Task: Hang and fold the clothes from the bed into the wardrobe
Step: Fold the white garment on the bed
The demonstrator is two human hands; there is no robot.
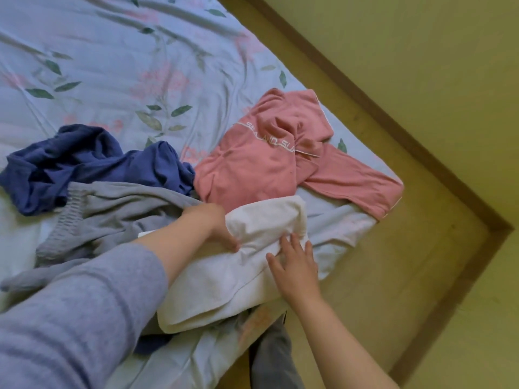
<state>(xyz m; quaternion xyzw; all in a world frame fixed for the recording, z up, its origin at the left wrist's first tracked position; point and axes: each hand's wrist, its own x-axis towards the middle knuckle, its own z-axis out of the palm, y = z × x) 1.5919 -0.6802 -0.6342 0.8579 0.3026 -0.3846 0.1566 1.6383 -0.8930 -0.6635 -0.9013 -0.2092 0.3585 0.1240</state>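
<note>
One white towel [224,276], thick, part-folded; left hand [216,226] pinches it.

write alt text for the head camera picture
Two hands work on a white cloth at the corner of a bed: the left hand grips a fold of it, the right hand lies flat on it. Beside it lie a pink shirt, a crumpled blue garment and a grey garment.

We see a pale blue bed sheet [112,51] printed with pink blooms and green leaves — a salmon-pink top [252,164] lettered in white, a navy garment [84,161], a grey garment [118,211], a white towel [224,276], our lilac-grey sleeve [84,318].
</note>
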